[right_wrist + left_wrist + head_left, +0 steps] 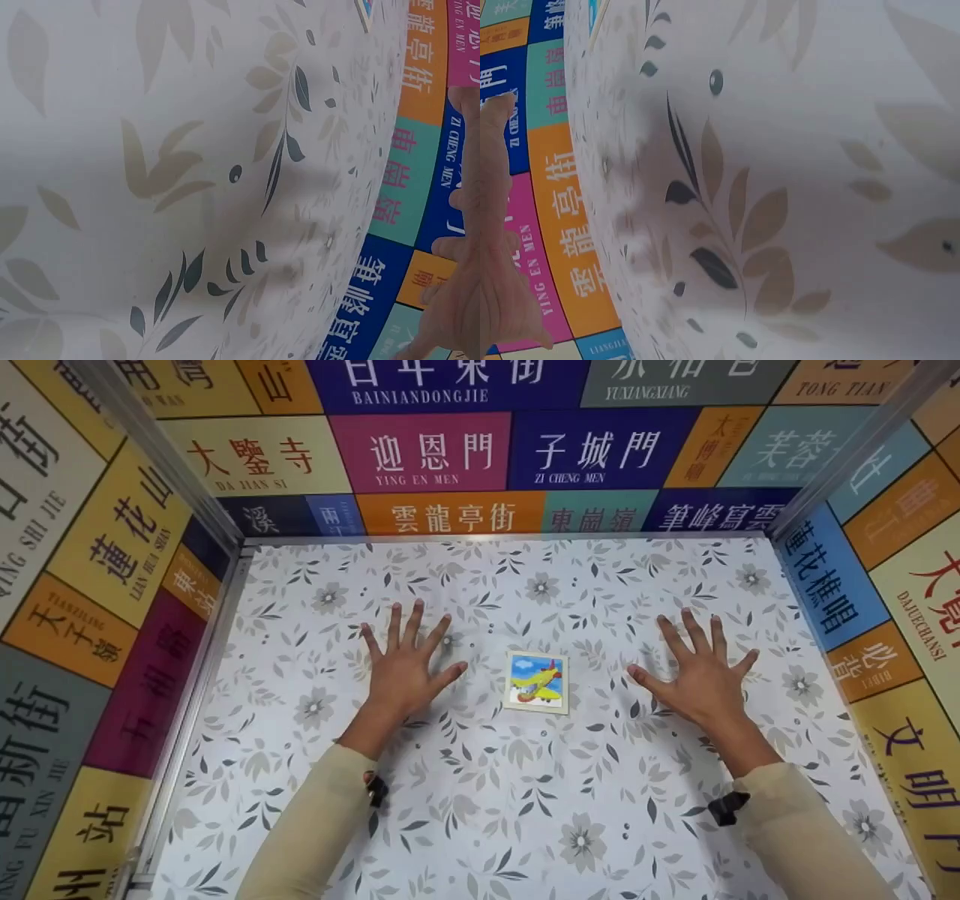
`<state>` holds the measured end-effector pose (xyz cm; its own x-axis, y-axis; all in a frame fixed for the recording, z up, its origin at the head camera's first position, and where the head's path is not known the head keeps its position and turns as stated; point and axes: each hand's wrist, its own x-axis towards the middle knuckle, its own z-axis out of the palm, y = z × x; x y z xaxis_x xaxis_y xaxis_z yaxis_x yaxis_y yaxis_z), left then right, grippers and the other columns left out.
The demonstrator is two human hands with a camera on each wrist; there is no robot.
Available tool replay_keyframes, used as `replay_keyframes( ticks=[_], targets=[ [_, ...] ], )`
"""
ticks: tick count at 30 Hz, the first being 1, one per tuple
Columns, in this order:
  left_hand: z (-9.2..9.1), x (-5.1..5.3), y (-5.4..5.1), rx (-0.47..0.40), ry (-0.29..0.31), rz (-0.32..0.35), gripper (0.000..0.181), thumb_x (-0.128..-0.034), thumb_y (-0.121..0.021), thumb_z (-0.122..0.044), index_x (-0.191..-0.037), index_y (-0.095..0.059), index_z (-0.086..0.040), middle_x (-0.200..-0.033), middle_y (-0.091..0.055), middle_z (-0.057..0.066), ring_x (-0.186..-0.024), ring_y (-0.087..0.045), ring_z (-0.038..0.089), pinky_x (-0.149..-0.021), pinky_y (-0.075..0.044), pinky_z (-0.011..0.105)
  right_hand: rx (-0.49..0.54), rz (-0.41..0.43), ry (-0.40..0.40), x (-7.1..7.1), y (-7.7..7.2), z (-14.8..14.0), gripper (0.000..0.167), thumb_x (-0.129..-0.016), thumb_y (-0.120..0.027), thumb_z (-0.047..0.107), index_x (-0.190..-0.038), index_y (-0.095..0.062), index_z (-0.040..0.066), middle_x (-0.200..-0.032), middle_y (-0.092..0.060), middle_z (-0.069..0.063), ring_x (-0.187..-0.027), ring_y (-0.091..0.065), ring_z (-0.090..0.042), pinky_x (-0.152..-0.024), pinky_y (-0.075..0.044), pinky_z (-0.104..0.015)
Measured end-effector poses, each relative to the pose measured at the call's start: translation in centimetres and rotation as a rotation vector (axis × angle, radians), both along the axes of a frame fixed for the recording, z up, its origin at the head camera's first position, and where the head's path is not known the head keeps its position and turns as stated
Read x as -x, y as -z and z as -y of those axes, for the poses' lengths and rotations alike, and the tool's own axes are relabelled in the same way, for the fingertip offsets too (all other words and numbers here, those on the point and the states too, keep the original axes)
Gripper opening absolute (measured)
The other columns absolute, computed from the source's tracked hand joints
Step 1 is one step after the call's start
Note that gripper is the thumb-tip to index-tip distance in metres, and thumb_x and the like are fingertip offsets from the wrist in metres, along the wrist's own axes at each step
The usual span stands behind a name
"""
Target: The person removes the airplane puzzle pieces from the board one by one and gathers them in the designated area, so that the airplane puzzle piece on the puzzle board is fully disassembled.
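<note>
A small square picture puzzle (538, 682) with a yellow airplane on a blue sky and a pale frame lies flat in the middle of the table. To its left is my left hand (405, 671), fingers straight and spread, holding nothing. My right hand (701, 679) is spread the same way on the other side, apart from the puzzle and also holding nothing. Each wrist view catches only part of its hand, the left hand (502, 255) at the left edge and the right hand (454, 277) at the right edge, with soft shadows on the tabletop beside them.
The table (480, 810) has a white cover printed with grey leaves and flowers. Upright panels with coloured sign blocks stand along the back (435, 450), the left (112, 607) and the right (892, 607). Metal edging (495, 538) runs along the back of the tabletop.
</note>
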<state>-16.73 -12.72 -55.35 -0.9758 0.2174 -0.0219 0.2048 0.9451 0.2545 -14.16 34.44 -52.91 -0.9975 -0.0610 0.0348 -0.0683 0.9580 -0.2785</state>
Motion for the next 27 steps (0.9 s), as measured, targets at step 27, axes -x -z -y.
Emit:
replay_keyframes(
  ticks=[27],
  targets=[
    [-6.3, -0.9, 4.1, -0.069, 0.403, 0.132, 0.071, -0.1134, -0.049, -0.061, -0.176, -0.032, -0.034, -0.188, -0.017, -0.004, -0.176, -0.003, 0.035, -0.131, 0.003, 0.083, 0.013, 0.05, -0.096, 1.7, 2.6, 5.3, 0.086, -0.104, -0.056, 0.074, -0.174, -0.039, 0.025, -0.182, -0.03, -0.015, -0.169, -0.018, -0.052, -0.113, -0.006, -0.101]
  ],
)
